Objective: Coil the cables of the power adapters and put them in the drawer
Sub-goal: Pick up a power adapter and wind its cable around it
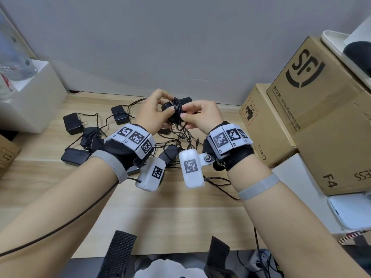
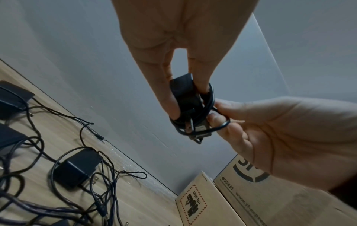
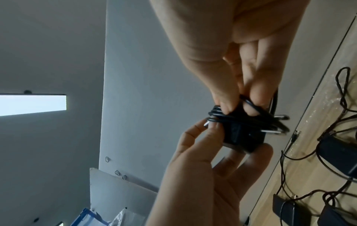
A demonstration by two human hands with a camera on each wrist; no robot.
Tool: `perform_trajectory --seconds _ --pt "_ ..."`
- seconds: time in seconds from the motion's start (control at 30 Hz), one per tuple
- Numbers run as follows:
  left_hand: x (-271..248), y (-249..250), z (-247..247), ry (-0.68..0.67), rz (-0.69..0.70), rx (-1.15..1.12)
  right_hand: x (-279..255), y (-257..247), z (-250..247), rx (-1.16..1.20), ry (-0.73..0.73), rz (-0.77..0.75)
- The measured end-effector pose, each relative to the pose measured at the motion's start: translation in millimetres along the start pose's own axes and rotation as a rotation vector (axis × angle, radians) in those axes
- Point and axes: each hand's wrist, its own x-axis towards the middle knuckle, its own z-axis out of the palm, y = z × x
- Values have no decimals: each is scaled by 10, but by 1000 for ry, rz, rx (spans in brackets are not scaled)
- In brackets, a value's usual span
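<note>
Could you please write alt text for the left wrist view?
The left hand grips a black power adapter while the right hand pinches its thin black cable, wound around it. More adapters lie tangled on the light wooden table.

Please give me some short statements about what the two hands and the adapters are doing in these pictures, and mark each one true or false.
1. The left hand holds a black adapter up above the desk. True.
2. The cable is wound around the held adapter. True.
3. The right hand rests flat on the desk. False: it is raised, and its fingers pinch the cable at the adapter.
4. Every adapter is already put away. False: several loose adapters lie on the desk with tangled cables.
5. Cardboard boxes stand at the right of the desk. True.
</note>
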Motion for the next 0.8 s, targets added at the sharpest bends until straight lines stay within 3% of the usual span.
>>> perform_trajectory --seconds 0.23,0.43,0.57,0.7,0.8 --pt "17 1 -4 -43 -24 8 -61 -26 -29 141 69 38" --pt "-5 -22 37 -98 -46 31 -52 -9 -80 -265 119 -125" --pt "-17 -52 82 -107 -52 -39 -28 17 -198 -129 100 -119" --pt "-9 -23 80 -50 -79 -127 -11 76 -301 -178 159 -159" --pt "16 1 52 -13 -109 -254 -9 127 -291 -101 135 -96"
